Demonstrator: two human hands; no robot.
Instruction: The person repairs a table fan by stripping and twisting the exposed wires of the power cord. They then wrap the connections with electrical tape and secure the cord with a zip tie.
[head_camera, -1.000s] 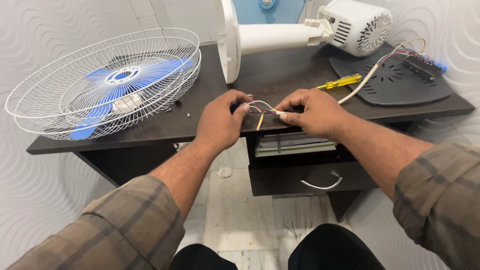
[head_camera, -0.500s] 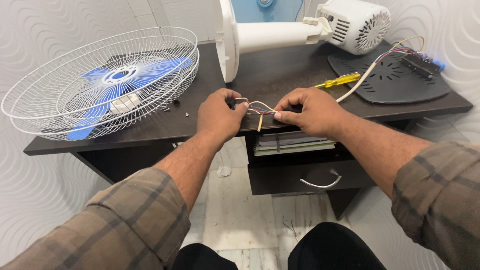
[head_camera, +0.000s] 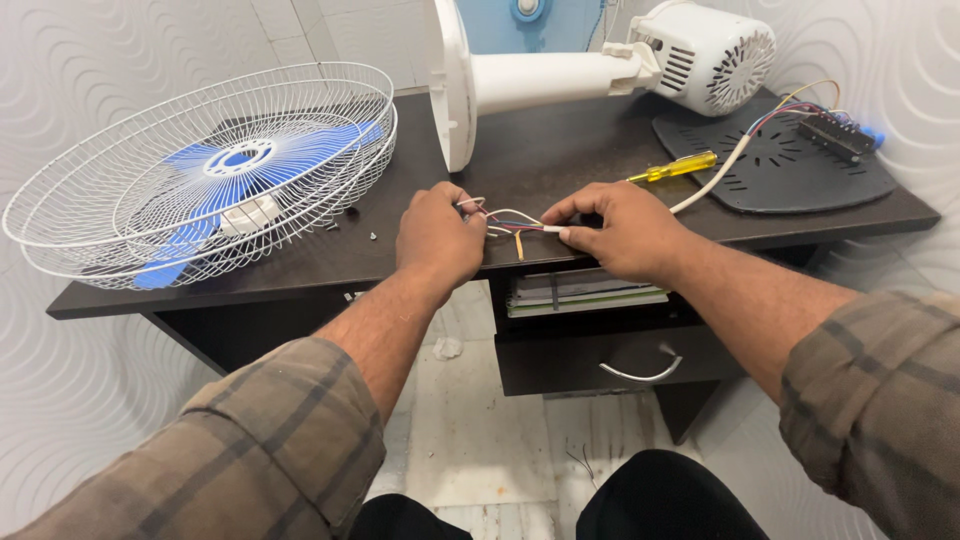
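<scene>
Head view: left hand (head_camera: 438, 238) and right hand (head_camera: 622, 232) pinch thin wires (head_camera: 512, 224), fingers closed, wire ends hidden.

**Where everything is sitting on your desk**

Your left hand (head_camera: 437, 240) and right hand (head_camera: 622, 232) are meeting at the desk's (head_camera: 560, 160) front edge, with the wires (head_camera: 508, 222) lying between them. The fan guard (head_camera: 200, 170) is resting to your left. The motor (head_camera: 715, 55) is lying behind on your right, the screwdriver (head_camera: 672, 167) in front of it, beside the base plate (head_camera: 790, 165). A drawer (head_camera: 600, 365) is hanging under the desk.
</scene>
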